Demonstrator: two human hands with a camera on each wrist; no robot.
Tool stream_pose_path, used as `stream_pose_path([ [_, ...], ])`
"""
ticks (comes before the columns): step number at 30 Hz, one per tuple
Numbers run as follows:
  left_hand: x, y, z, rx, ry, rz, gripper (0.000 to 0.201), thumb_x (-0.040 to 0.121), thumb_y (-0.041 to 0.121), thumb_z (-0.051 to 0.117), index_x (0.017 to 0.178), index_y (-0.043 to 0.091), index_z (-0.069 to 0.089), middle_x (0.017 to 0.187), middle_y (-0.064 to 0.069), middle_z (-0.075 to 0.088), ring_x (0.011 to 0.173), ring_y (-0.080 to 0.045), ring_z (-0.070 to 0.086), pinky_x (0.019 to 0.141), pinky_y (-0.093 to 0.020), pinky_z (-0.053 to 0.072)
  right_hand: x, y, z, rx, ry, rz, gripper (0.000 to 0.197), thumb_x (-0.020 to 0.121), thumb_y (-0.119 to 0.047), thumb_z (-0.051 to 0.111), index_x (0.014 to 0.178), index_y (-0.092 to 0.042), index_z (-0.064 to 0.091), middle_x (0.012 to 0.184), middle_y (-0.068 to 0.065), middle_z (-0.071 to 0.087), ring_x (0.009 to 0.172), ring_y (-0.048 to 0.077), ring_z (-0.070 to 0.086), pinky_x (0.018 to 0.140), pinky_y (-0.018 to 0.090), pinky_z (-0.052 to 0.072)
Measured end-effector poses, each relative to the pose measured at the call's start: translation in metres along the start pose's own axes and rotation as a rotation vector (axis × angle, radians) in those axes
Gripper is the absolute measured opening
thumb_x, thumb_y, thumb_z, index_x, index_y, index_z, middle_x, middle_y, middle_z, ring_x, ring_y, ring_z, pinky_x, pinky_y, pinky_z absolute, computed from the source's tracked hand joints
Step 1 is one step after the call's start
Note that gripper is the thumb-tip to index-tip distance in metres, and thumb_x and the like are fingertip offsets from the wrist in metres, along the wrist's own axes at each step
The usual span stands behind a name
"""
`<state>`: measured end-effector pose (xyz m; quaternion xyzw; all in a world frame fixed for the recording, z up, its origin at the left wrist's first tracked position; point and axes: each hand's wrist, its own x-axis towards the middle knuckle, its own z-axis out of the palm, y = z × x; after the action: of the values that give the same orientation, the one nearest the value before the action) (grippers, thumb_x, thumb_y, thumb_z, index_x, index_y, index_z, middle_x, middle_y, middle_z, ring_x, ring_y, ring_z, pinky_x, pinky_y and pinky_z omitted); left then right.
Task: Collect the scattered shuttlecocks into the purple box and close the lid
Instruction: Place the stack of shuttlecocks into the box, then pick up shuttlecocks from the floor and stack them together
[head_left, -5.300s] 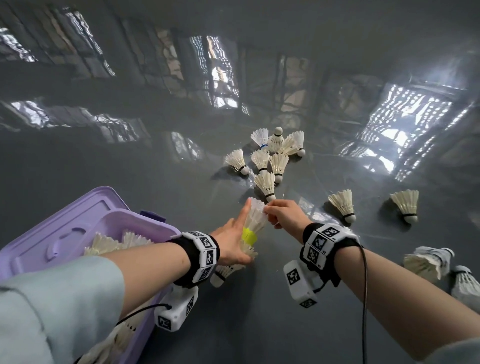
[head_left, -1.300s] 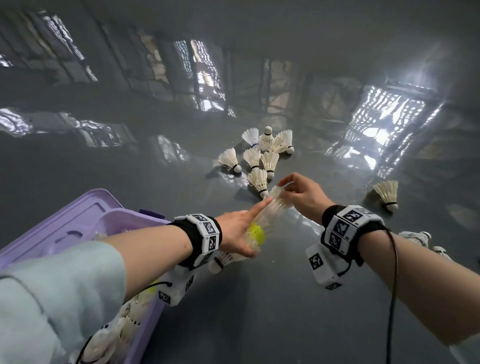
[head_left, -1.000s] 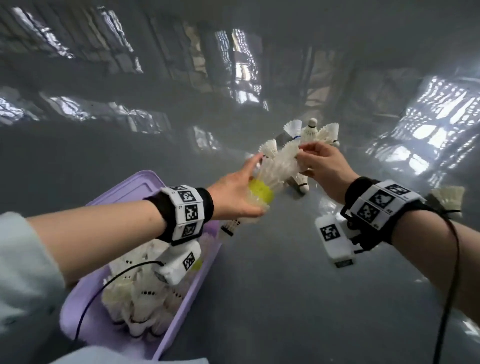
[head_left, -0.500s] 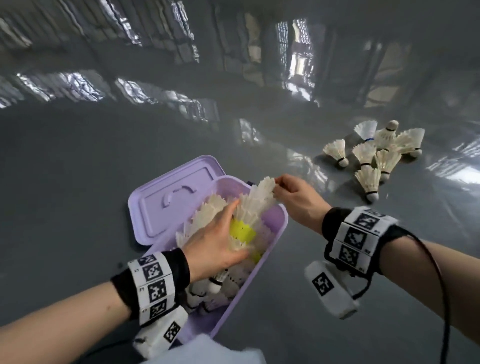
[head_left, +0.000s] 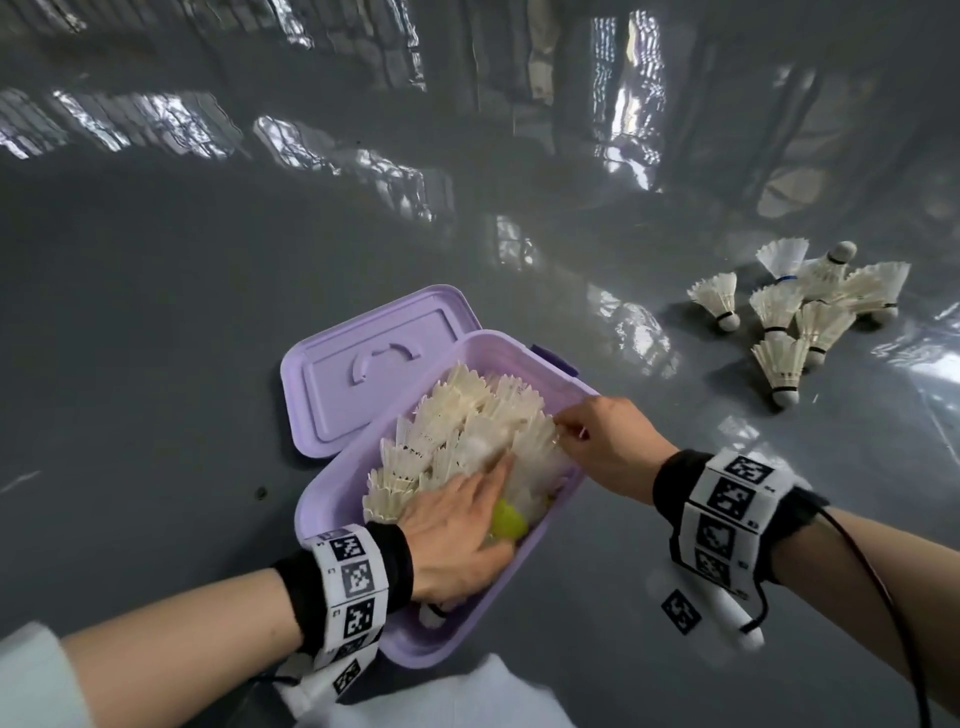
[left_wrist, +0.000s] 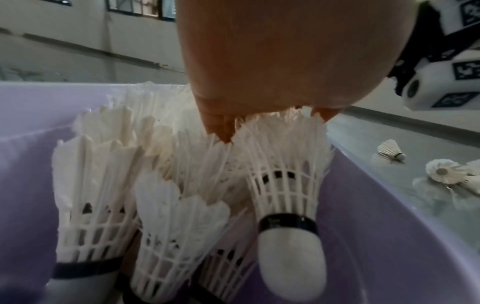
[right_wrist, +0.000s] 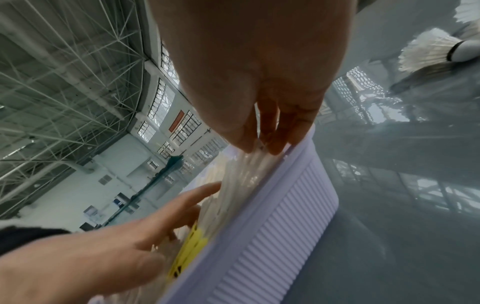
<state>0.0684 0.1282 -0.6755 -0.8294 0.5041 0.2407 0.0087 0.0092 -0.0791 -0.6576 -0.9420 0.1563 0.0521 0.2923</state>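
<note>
Nearest the camera, the left hand (head_left: 457, 535) lay flat over a nested stack of shuttlecocks (head_left: 524, 467) along the near right side of the purple box (head_left: 447, 631), its fingers stretched forward and pressing down rather than wrapping, most likely to seat the stack among those already inside; whether the thumb hooked under the stack could not be told. One shuttlecock with a yellow skirt (head_left: 506, 521) showed just past that hand's knuckles. A little farther on, the right hand (head_left: 605, 447) hovered at the box's right rim, its thumb and fingertips (right_wrist: 275, 147) pinching the feather tips at the far end of the same stack, which probably steadied the long stack so it went in lengthwise instead of tipping over the wall. The box was packed with shuttlecocks lying cork-end toward the person, feathers fanned away, an arrangement that seemed chosen to save room. Beyond them the lid (head_left: 374, 364) lay thrown back flat on the grey floor (head_left: 156, 338), hinged open to keep the mouth free for loading. Farthest off to the right, a cluster of loose shuttlecocks (head_left: 795, 317) sat on the floor well apart from the box, so collecting was unfinished and closing the lid was some way off.
</note>
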Motion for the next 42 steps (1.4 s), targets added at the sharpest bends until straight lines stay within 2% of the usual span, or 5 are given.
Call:
stream_pose_path([
  [9,0.014,0.0,-0.021,0.226,0.142,0.027,0.064,0.081,0.051,0.056,0.134,0.018,0.041,0.132,-0.004,0.037,0.117,-0.025,0.036,0.095,-0.036,0.036,-0.006,0.007,0.01,-0.419,-0.076,-0.016,0.026,0.092,-0.03,0.039,0.093,-0.018,0.062,0.102,0.0,0.054,0.101,0.026,0.042,0.077,0.032,0.026],
  [14,0.025,0.008,-0.027,0.29,0.096,0.005,0.072,0.071,0.064,0.062,0.12,0.016,0.039,0.119,-0.001,0.036,0.107,-0.022,0.036,0.089,-0.034,0.036,-0.008,0.006,0.01,-0.418,-0.046,-0.021,0.043,0.088,-0.032,0.043,0.127,-0.014,0.041,0.106,0.002,0.062,0.108,0.028,0.048,0.102,0.042,0.023],
  [21,0.048,0.012,-0.065,0.091,0.152,-0.055,0.039,0.084,0.048,0.051,0.115,0.024,0.046,0.117,0.001,0.042,0.108,-0.021,0.037,0.096,-0.036,0.036,-0.007,0.019,-0.001,-0.045,0.226,-0.089,0.024,0.079,-0.028,0.051,0.093,-0.02,0.068,0.097,-0.001,0.062,0.094,0.024,0.053,0.079,0.032,0.037],
  [26,0.1,0.016,-0.102,-0.095,0.237,-0.064,0.022,0.088,0.032,0.047,0.102,0.023,0.061,0.109,0.0,0.059,0.109,-0.022,0.052,0.094,-0.034,0.041,0.002,0.085,-0.037,0.099,0.445,0.195,0.026,0.083,-0.011,0.057,0.108,-0.014,0.063,0.111,0.006,0.057,0.101,0.024,0.056,0.085,0.032,0.045],
  [42,0.148,0.011,-0.094,0.185,0.081,-0.182,0.024,0.086,0.038,0.052,0.076,0.019,0.063,0.078,0.002,0.064,0.078,-0.021,0.06,0.062,-0.026,0.04,0.008,0.227,-0.068,-0.098,0.167,0.488,0.081,0.078,0.008,0.051,0.149,-0.011,0.018,0.158,0.01,0.013,0.14,0.034,0.028,0.112,0.044,0.033],
])
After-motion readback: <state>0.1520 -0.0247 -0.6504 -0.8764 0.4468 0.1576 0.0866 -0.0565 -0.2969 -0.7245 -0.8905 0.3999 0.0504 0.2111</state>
